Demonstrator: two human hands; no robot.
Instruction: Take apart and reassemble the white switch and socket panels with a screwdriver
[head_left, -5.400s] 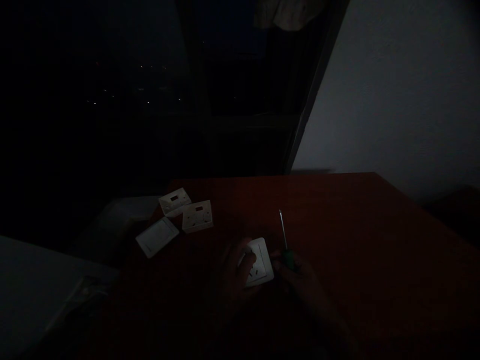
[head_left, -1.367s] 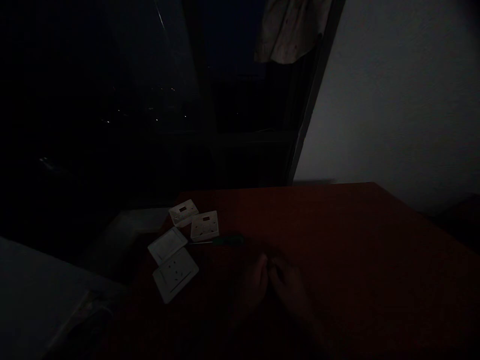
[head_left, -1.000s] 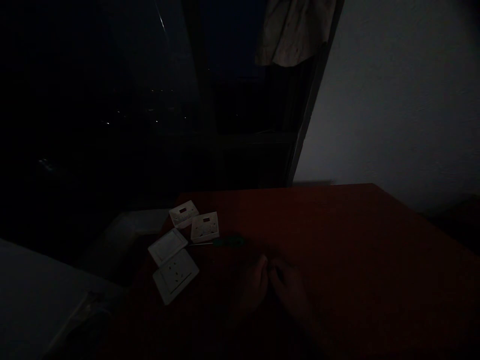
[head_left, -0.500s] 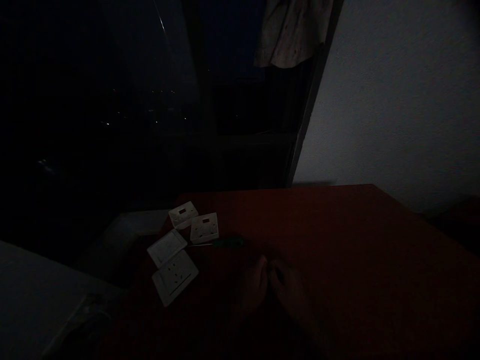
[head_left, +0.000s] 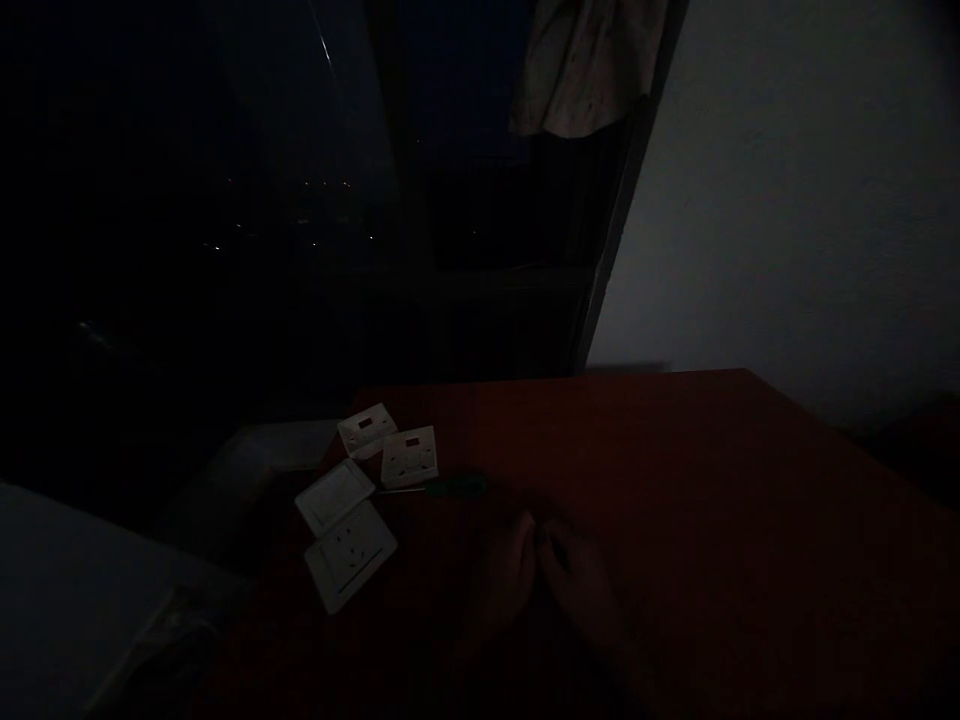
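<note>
My left hand [head_left: 508, 568] and my right hand [head_left: 576, 572] rest side by side on the reddish-brown table [head_left: 675, 450]. Both are loosely curled with the fingertips drawn in, and their front ends nearly touch. Nothing shows in either hand, though the picture is very dark. Beyond my left hand lies a screwdriver [head_left: 457, 486] with a green handle, its metal shaft pointing left. To its left are a white socket faceplate [head_left: 351, 555] with slots and a plain white cover plate [head_left: 334, 497]. Two white back boxes, one nearer [head_left: 409, 457] and one farther [head_left: 367, 431], stand behind them.
A dark window [head_left: 480, 220] with small distant lights fills the far side. A light cloth [head_left: 589, 70] hangs at its top. The pale wall [head_left: 787, 220] rises on the right behind the table. A white ledge [head_left: 289, 442] runs along the left.
</note>
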